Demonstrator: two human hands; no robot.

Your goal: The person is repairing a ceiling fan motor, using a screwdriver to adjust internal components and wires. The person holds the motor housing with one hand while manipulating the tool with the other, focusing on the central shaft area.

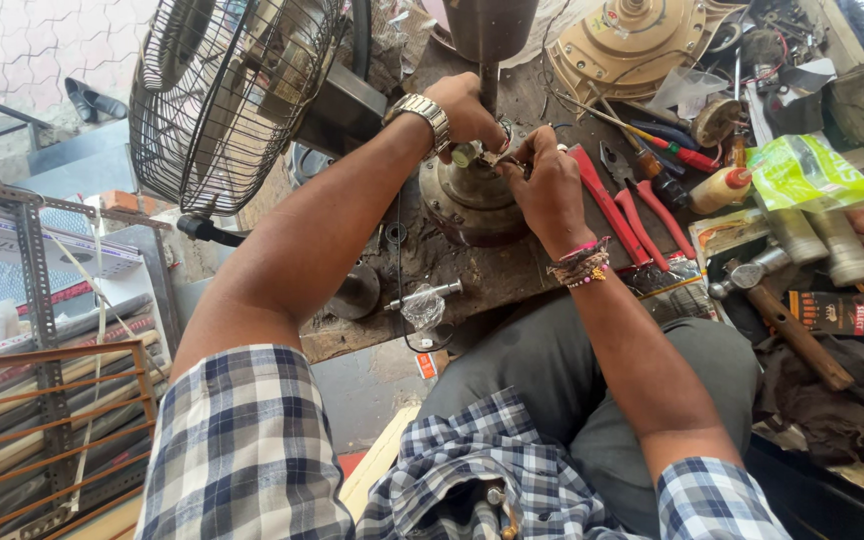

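A small part atop the motor (472, 200) is being fitted, pinched by the right hand (544, 185) and steadied by the closed left hand (464, 108); firm alignment is judged needed, pliers (620, 208) at 3 o'clock.

Dull grey metal motor housing (472, 200) on a rough, grimy wooden bench (472, 275).

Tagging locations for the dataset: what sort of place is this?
Likely a small fan or motor repair workshop: a wire fan guard, an opened motor housing under both hands, and red-handled pliers on a cluttered workbench.
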